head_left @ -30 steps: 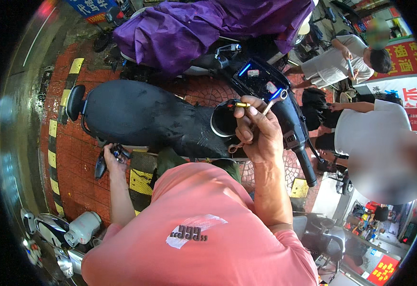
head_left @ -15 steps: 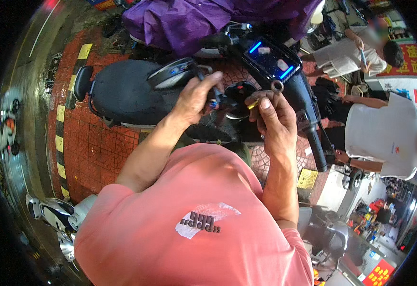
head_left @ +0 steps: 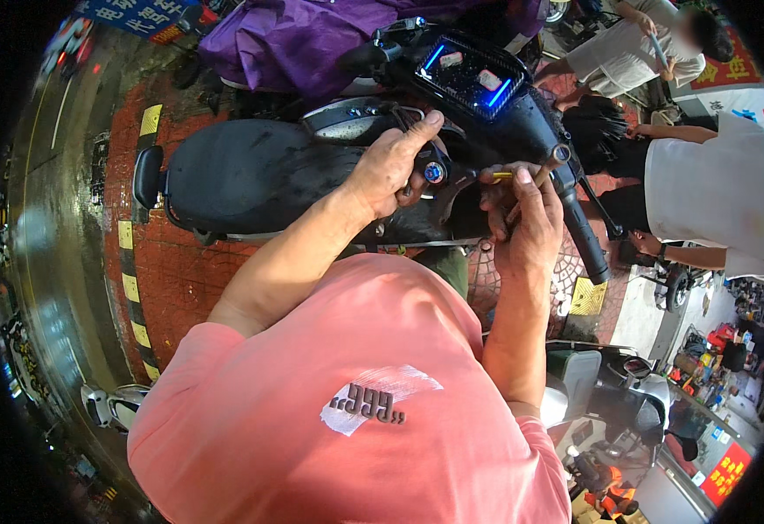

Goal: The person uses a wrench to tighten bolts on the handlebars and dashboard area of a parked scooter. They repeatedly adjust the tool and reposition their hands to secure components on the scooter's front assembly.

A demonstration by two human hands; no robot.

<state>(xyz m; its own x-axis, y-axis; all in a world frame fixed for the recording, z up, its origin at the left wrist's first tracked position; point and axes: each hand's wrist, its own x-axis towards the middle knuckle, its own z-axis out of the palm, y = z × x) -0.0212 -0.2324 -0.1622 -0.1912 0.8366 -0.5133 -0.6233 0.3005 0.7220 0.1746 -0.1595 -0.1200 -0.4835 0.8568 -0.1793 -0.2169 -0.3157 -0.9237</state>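
Wet road [head_left: 72,262] gleaming off left, red paving [head_left: 191,284] under the black scooter [head_left: 251,170]; in the head view, the left hand [head_left: 390,172] curls round a rear-view mirror [head_left: 347,123], the right hand [head_left: 526,223] pinches a small yellow cylinder [head_left: 503,175] between thumb and fingers, ring spanner [head_left: 560,155] in that same grip

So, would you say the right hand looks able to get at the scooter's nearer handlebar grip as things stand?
Likely yes: the nearer handlebar grip lies close beside the right hand, apparently unobstructed, though a ring wrench and small yellow piece occupy it.
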